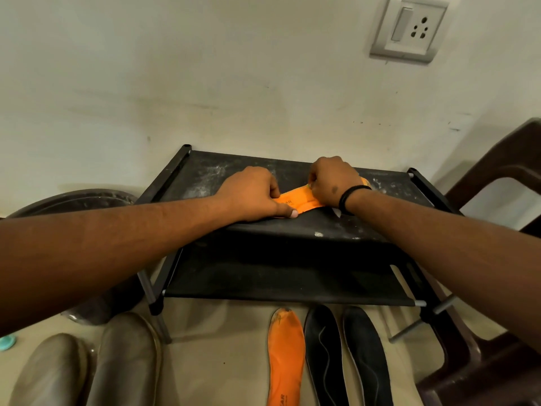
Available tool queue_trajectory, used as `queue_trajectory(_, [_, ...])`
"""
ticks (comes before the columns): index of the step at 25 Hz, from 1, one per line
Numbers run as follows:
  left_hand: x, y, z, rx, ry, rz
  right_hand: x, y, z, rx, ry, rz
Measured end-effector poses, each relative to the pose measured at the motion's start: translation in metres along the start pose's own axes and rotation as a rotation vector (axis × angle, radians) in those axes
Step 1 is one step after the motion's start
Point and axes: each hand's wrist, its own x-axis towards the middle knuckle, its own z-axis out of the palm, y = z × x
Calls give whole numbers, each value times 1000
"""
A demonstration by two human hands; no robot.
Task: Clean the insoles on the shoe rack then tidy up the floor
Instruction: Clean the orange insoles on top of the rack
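An orange insole [295, 199] lies on the dusty top shelf of the black shoe rack [205, 177]. My left hand [254, 194] holds down its near end, fingers curled over it and thumb stretched along its edge. My right hand [333, 181] is curled over the insole's far end; a small yellow-green thing shows at its fingers, too hidden to name. On the floor in front of the rack lie a second orange insole [285, 358] and two black insoles [325, 356] [367, 356], side by side.
Two brown shoes [87, 367] stand on the floor at the lower left. A dark brown plastic chair [497, 177] crowds the rack's right side. A round dark tub [73, 200] sits to the left. A wall socket [409, 27] is above.
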Motion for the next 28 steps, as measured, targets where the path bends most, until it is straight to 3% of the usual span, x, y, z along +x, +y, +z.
queue_trajectory(3, [-3,0,-1,5,8,4,-4,-2,9,143,6,-23])
queue_trajectory(6, [-2,-1,-1,1,11,5,-23,-13,1,322,-106,-168])
queue_trajectory(9, [-2,1,-1,11,10,7,-28,-4,-6,245,-176,-269])
queue_trajectory(14, [-3,4,-3,30,-8,-10,-8,30,-9,159,-45,24])
queue_trajectory(20, [-3,3,-3,45,-12,0,-30,1,-8,209,-145,-217])
queue_trajectory(23, [-4,4,-4,45,-12,-5,-16,19,-11,83,-95,-70])
queue_trajectory(25, [-5,3,-5,30,-18,6,-13,26,-13,123,-73,26])
queue_trajectory(28, [-6,1,-2,44,-22,135,-25,14,-15,149,-150,-125])
